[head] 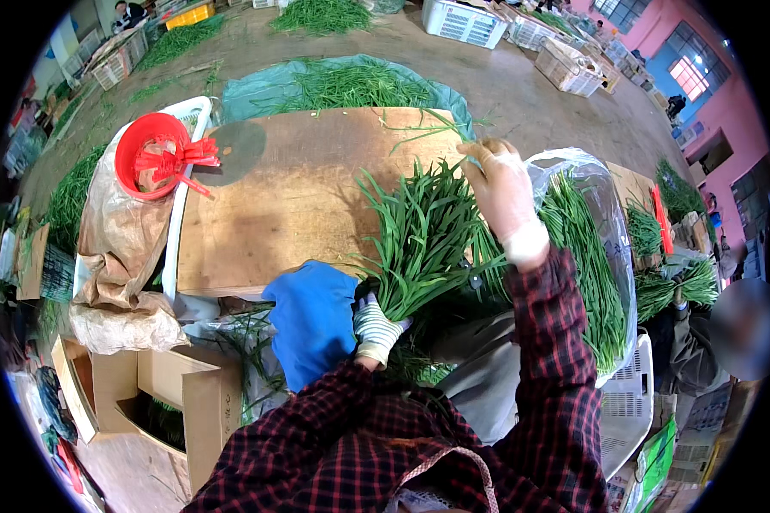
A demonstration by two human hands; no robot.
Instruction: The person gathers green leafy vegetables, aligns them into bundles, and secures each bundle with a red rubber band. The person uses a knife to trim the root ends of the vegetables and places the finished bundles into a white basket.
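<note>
My left hand (378, 329), in a striped knit glove, grips the lower end of a thick bunch of green garlic chives (423, 234). The leaf tips fan out over the right part of a wooden board (276, 211). Above the board's far right corner is my right hand (497, 186), in a pale glove, with its fingertips pinched on a few thin green blades (427, 128). These blades trail to the left over the board's far edge. A blue cloth (311, 320) hangs at the near edge, just left of my left hand.
A red bucket (123, 157) with red strips stands left of the board. On the right, chives (584, 256) fill a clear plastic bag (616, 237) by a white crate (638, 385). An open cardboard box (212, 410) sits lower left. Another person (696, 346) handles chives at far right.
</note>
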